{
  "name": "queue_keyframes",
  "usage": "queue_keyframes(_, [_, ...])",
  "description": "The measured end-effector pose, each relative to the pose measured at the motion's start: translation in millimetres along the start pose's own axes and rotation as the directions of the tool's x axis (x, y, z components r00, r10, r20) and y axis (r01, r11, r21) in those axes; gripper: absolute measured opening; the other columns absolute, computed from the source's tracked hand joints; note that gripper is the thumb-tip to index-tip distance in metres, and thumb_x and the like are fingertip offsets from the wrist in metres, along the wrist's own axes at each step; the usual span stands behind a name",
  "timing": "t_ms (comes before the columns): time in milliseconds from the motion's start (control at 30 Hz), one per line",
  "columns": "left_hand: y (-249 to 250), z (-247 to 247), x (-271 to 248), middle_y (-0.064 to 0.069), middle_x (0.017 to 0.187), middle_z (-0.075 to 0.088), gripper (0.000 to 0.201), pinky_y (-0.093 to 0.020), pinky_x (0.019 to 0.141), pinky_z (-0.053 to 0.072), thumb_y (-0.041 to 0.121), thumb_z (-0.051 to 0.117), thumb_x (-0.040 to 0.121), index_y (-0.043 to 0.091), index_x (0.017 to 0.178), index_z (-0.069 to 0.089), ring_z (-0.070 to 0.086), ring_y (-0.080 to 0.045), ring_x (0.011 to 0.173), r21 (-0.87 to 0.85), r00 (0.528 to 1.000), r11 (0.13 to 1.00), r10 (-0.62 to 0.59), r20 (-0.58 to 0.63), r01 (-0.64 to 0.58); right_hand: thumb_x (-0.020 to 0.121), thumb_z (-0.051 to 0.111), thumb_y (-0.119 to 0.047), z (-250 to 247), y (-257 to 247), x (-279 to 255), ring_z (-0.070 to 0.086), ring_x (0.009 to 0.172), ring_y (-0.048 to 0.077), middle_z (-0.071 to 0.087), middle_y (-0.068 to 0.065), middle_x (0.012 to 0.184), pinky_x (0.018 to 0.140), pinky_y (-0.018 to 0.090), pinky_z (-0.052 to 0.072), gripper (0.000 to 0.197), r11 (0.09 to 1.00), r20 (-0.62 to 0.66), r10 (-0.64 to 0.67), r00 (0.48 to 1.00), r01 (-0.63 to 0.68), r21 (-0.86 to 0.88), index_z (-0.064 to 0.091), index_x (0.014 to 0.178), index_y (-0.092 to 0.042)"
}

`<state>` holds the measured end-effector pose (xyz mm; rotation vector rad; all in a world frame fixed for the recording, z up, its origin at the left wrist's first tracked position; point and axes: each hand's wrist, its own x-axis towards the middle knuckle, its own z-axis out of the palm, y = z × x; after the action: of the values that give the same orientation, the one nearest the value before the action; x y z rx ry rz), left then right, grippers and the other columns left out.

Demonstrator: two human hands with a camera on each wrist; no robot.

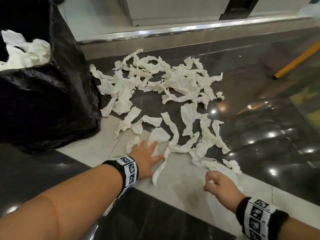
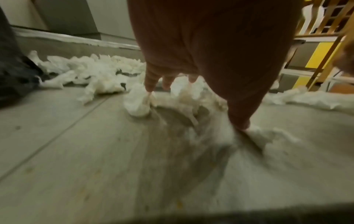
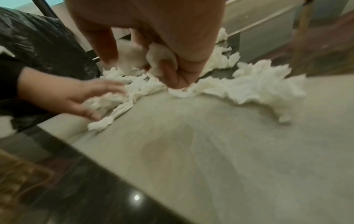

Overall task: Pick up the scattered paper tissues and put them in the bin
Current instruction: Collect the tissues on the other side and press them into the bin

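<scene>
The left hand (image 1: 146,157) lies spread, fingers straight, fingertips (image 2: 149,84) touching the nearest tissues (image 1: 159,135) on the floor (image 1: 181,184). The right hand (image 1: 219,183) is curled into a fist round a wad of tissue (image 3: 162,56), low over the pale tile. Most of the tissues lie strewn in torn strips over the dark tile beyond both hands. The bin (image 1: 52,94), lined with a black bag, stands at the left, just beside the heap, with tissues already inside. A yellow pole (image 1: 297,61) lies at the far right.
</scene>
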<state>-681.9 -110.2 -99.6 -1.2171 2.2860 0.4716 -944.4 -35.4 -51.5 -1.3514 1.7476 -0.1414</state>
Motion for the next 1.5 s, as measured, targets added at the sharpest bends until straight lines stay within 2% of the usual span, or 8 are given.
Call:
queue_keyframes(233, [-6, 21, -18, -0.017, 0.123, 0.046, 0.029, -0.04, 0.09, 0.041, 0.012, 0.036, 0.093, 0.004, 0.118, 0.049, 0.048, -0.033, 0.109, -0.159, 0.999, 0.987, 0.018, 0.047, -0.01, 0.08, 0.064, -0.05, -38, 34, 45, 0.045, 0.107, 0.033, 0.033, 0.011, 0.127, 0.102, 0.043, 0.038, 0.04, 0.866, -0.396, 0.489, 0.777, -0.379, 0.326, 0.056, 0.1, -0.016])
queue_keyframes(533, [-51, 38, -74, -0.005, 0.109, 0.059, 0.028, -0.032, 0.087, 0.042, 0.03, 0.046, 0.093, 0.017, 0.117, 0.05, 0.056, -0.025, 0.102, -0.489, 0.987, 0.858, -0.153, 0.049, 0.157, 0.084, 0.047, 0.004, 16, -13, 74, 0.061, 0.082, 0.028, 0.062, 0.009, 0.085, 0.068, 0.028, 0.045, 0.03, 0.976, -0.14, 0.034, 0.99, -0.063, -0.207, 0.057, 0.072, -0.023])
queue_keyframes(667, [-72, 38, -91, 0.001, 0.091, 0.049, 0.037, -0.03, 0.078, 0.038, 0.046, 0.045, 0.092, 0.013, 0.088, 0.058, 0.052, -0.019, 0.087, -0.464, 0.979, 0.864, -0.2, 0.043, 0.197, 0.084, 0.054, -0.015, 14, -63, 78, 0.054, 0.065, 0.024, 0.056, 0.006, 0.071, 0.064, 0.032, 0.045, 0.013, 0.996, -0.231, -0.085, 0.969, 0.091, 0.016, 0.05, 0.091, -0.025])
queue_keyframes(867, [-92, 37, -120, 0.006, 0.097, 0.04, 0.026, -0.026, 0.072, 0.039, 0.03, 0.067, 0.079, 0.02, 0.094, 0.048, 0.049, -0.016, 0.084, -0.387, 0.977, 0.897, -0.205, 0.066, 0.214, 0.057, 0.064, -0.076, 46, -85, 114, 0.046, 0.116, 0.029, 0.037, 0.009, 0.125, 0.099, 0.043, 0.044, 0.101, 0.862, -0.018, -0.133, 0.991, 0.106, -0.496, 0.016, 0.141, -0.048])
queue_keyframes(1033, [-107, 26, -142, -0.007, 0.125, 0.048, 0.02, -0.032, 0.092, 0.044, 0.009, 0.046, 0.086, 0.017, 0.103, 0.051, 0.054, -0.027, 0.106, -0.241, 0.986, 0.958, -0.133, 0.1, 0.154, 0.091, 0.052, -0.036, 64, -73, 132, 0.055, 0.103, 0.029, 0.044, 0.005, 0.11, 0.084, 0.033, 0.043, 0.033, 0.782, 0.081, -0.256, 0.963, 0.256, -0.569, 0.049, 0.12, -0.019])
queue_keyframes(1167, [-123, 6, -163, -0.009, 0.082, 0.07, 0.029, -0.031, 0.081, 0.047, 0.033, 0.039, 0.084, 0.02, 0.069, 0.059, 0.063, -0.024, 0.082, -0.362, 0.972, 0.926, -0.175, -0.154, 0.109, 0.085, 0.054, -0.008, 44, -72, 141, 0.057, 0.087, 0.027, 0.052, 0.001, 0.093, 0.073, 0.031, 0.04, 0.006, 0.842, -0.005, -0.356, 0.935, 0.318, -0.437, 0.057, 0.08, -0.008])
queue_keyframes(1367, [-126, -49, -210, 0.002, 0.068, 0.049, 0.022, -0.021, 0.057, 0.038, 0.034, 0.05, 0.087, 0.026, 0.073, 0.035, 0.05, -0.012, 0.063, -0.655, 0.738, 0.747, -0.503, -0.449, 0.111, 0.089, 0.06, -0.02, 1, -112, 111, 0.055, 0.076, 0.028, 0.057, 0.002, 0.074, 0.066, 0.032, 0.035, 0.008, 0.938, -0.195, -0.33, 0.924, 0.297, -0.182, 0.055, 0.087, -0.014])
queue_keyframes(1500, [-154, -121, -241, 0.007, 0.074, 0.043, 0.035, -0.012, 0.062, 0.033, 0.053, 0.038, 0.084, 0.019, 0.082, 0.045, 0.041, -0.008, 0.068, -0.624, 0.298, 0.781, -0.599, -0.743, 0.014, 0.08, 0.065, -0.042, -42, -177, 67, 0.056, 0.076, 0.02, 0.062, -0.001, 0.082, 0.065, 0.031, 0.04, 0.022, 0.925, -0.268, -0.377, 0.886, 0.377, -0.054, 0.059, 0.083, -0.02])
